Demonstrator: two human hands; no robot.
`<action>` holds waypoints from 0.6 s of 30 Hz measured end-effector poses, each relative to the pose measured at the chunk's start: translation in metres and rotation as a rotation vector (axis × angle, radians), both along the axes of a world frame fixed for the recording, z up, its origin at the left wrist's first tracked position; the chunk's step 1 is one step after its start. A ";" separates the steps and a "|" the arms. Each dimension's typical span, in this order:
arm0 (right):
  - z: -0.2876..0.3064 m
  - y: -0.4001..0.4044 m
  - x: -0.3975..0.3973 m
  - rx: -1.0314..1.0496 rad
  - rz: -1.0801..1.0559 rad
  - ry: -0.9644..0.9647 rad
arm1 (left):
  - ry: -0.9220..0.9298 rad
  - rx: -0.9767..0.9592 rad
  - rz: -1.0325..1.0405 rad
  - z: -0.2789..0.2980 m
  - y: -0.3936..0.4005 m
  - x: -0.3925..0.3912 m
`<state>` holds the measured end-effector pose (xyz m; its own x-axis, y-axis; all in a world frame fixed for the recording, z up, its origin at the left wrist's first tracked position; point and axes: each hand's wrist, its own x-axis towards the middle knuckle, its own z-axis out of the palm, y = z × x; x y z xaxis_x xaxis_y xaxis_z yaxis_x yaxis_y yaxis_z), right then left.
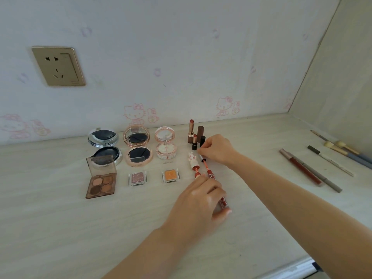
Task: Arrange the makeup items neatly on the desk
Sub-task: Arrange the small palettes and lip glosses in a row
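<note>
My left hand (201,200) lies over the lower ends of two opened lip glosses and grips the red lip gloss tube (223,202). My right hand (218,148) pinches the dark cap (202,158) of that gloss's wand (207,168). Just to the left lies a white rabbit-shaped lip gloss (193,161). Two uncapped lipsticks (191,128) and their brown and black caps (200,132) stand behind them. To the left, three open compacts (137,146) form a back row. In front of them are an eyeshadow quad (101,179) and two single shadows (170,176).
At the right lie a red lip liner (302,168), a grey pencil (324,177), another pencil (330,160) and brushes (347,152) near the side wall. A wall socket (58,66) is on the back wall. The desk's front edge (291,268) runs at lower right.
</note>
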<state>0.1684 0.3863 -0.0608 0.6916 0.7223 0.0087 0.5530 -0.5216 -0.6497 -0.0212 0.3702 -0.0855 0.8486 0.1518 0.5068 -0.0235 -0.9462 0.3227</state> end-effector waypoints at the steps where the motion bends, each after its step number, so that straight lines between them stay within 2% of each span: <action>1: 0.000 0.000 0.000 -0.006 -0.002 -0.007 | -0.001 0.001 0.001 0.000 0.000 0.000; 11: 0.008 -0.010 -0.001 -0.006 0.025 0.018 | -0.030 -0.006 0.008 0.000 0.001 -0.001; 18: 0.014 -0.043 0.003 0.003 0.062 -0.043 | -0.051 0.012 0.005 -0.001 0.000 0.000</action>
